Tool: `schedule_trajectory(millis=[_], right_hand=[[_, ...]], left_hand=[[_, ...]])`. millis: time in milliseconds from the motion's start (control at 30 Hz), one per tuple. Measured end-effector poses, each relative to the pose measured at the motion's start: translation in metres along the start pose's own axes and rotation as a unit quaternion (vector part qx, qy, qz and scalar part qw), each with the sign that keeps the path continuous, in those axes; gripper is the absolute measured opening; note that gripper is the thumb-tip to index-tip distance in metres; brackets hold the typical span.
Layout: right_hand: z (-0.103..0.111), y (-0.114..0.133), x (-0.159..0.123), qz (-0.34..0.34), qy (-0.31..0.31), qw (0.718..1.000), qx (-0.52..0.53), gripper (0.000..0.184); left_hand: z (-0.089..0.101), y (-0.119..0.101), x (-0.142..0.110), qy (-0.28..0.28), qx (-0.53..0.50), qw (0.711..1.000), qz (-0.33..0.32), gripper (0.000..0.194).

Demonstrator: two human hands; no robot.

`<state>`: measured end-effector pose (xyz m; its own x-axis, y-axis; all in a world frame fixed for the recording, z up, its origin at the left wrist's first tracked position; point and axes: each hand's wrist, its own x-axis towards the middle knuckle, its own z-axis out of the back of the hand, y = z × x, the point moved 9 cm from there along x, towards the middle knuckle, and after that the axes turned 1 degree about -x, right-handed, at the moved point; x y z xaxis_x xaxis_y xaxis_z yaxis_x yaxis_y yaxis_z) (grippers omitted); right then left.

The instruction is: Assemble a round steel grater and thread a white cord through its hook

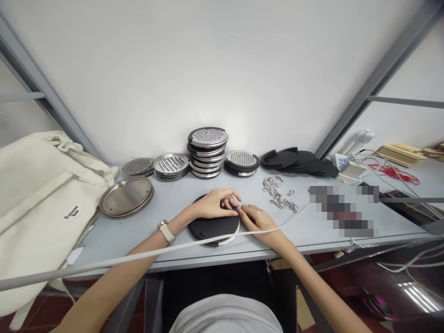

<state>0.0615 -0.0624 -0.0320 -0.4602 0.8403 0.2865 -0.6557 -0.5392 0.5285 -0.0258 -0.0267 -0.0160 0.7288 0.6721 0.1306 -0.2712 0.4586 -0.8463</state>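
Observation:
A round black plastic disc (pixel 212 226) with a silver metal rim showing at its right edge lies on the table before me. My left hand (pixel 215 203), with a watch on the wrist, rests over the disc's upper part, thumb and fingers pinched at its right edge. From the right, my right hand (pixel 258 221) meets it there, its fingertips closed together. Something small and dark is between the fingertips, too small to make out. Several small metal clips (pixel 274 192) lie in a loose pile to the right of my hands.
Along the wall stand grater discs (pixel 171 164), a tall stack of black-rimmed graters (pixel 208 138), a shorter stack (pixel 242 159) and black plastic discs (pixel 294 159). Plain metal discs (pixel 125 196) lie left, beside a cream bag (pixel 45 199). A white cable (pixel 138 256) crosses in front of my arms.

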Motion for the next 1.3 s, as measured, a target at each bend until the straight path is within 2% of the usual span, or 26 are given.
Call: schedule_trajectory(millis=[533,767,900,1300], right_hand=[[0.006,-0.013,-0.002,-0.054,-0.032,0.996,0.063,0.030],[0.002,0.000,0.000,-0.005,-0.007,1.000,0.022,0.026],[0.001,0.002,0.000,0.000,-0.010,1.000,-0.011,0.026],[0.002,-0.001,-0.001,-0.002,-0.009,1.000,0.006,0.029]], left_hand=[[-0.001,0.002,0.000,0.007,-0.014,1.000,0.001,0.038],[0.002,-0.005,0.000,-0.016,0.022,0.999,-0.023,0.035],[0.005,-0.006,-0.001,-0.031,0.027,0.999,-0.026,0.033],[0.002,-0.002,0.001,-0.010,-0.011,1.000,-0.005,0.035]])
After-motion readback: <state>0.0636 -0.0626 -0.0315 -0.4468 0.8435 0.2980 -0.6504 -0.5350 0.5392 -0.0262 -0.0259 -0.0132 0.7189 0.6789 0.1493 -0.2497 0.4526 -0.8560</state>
